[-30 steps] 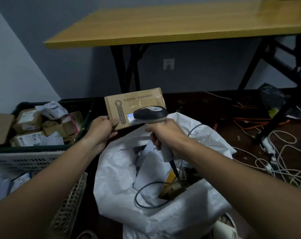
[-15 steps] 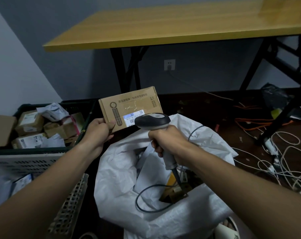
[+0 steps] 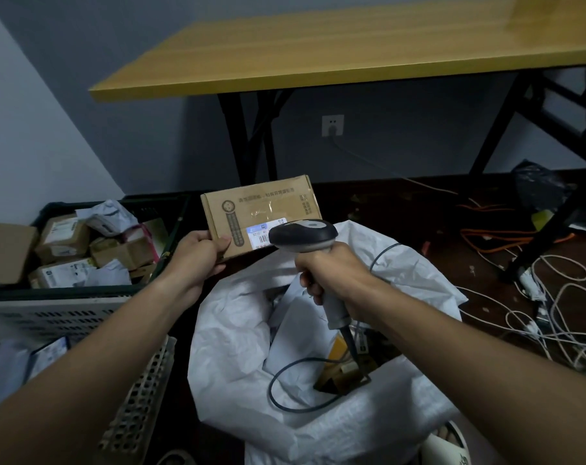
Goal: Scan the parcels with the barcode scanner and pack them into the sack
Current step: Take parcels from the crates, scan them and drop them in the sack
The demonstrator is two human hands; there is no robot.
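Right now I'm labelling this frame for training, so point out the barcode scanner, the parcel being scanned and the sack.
barcode scanner (image 3: 303, 233), head view, on its dark head.
parcel (image 3: 268, 206), head view, on its cardboard face.
sack (image 3: 231, 357), head view, on its white left wall.

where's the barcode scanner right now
Centre of the head view: the right hand grips the barcode scanner above the white sack, before the cardboard parcel.
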